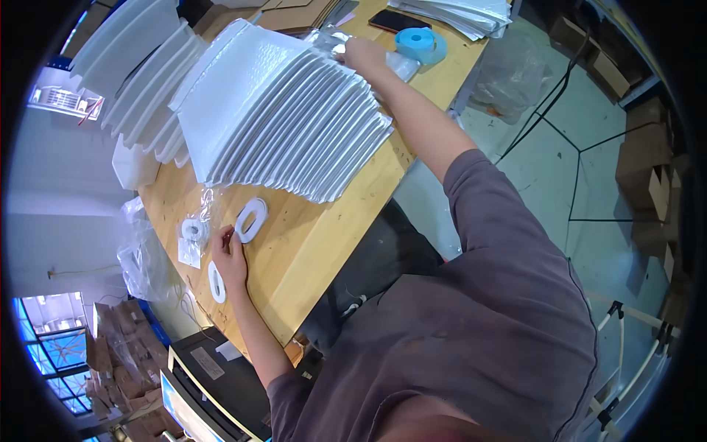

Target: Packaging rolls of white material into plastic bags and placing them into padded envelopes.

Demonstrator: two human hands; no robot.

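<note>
My right hand point(362, 57) reaches past the far end of a fanned stack of white padded mailers point(280, 110). Its fingers close on crinkled clear plastic point(324, 40), partly hidden behind the stack. Down at the table's left side, my left hand point(230, 258) has its fingers curled beside a white oval ring point(252, 219); whether they grip its edge or something small is unclear. A second white ring point(216, 283) lies by the left wrist. Beyond the left hand are a small white roll point(193, 230) and a clear plastic strip point(209, 206).
A blue tape roll point(415, 40), a dark phone point(396, 21) and more white mailers point(464, 15) lie at the table's far end. White foam sheets point(140, 81) lean at the left edge. A monitor point(193, 409) stands near lower left; cardboard boxes point(644, 162) line the right.
</note>
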